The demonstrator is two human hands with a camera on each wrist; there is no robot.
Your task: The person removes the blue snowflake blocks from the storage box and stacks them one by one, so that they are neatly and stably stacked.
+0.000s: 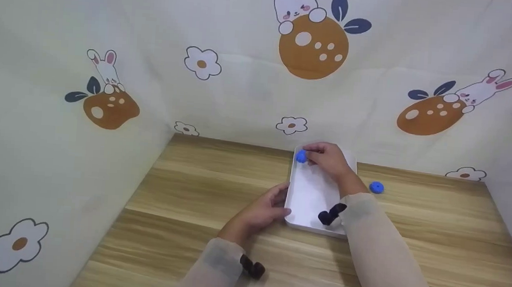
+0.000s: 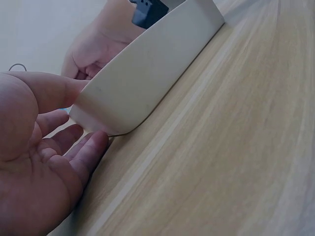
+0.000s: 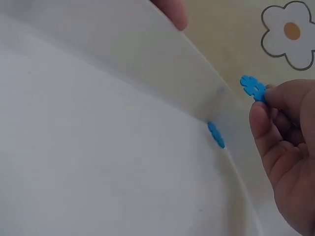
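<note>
A white rectangular tray [image 1: 312,201] lies on the wooden table. My left hand [image 1: 264,210] holds its left side, thumb at the rim and fingers against the outer wall, as the left wrist view also shows. Over the tray's far left corner, my right hand [image 1: 329,160] pinches a small blue snowflake-shaped disc [image 3: 253,88] between thumb and forefinger. Below it, a second blue disc [image 3: 215,134] leans at the foot of the tray's wall in the right wrist view. Right of the tray, another blue disc [image 1: 376,187] lies flat on the table.
Patterned cloth [image 1: 241,97] with rabbits and flowers rises behind the table and along both sides. The tray's far end stands close to the back cloth. The wooden tabletop [image 1: 199,180] extends on both sides of the tray. A black wrist device [image 1: 332,214] hangs over the tray.
</note>
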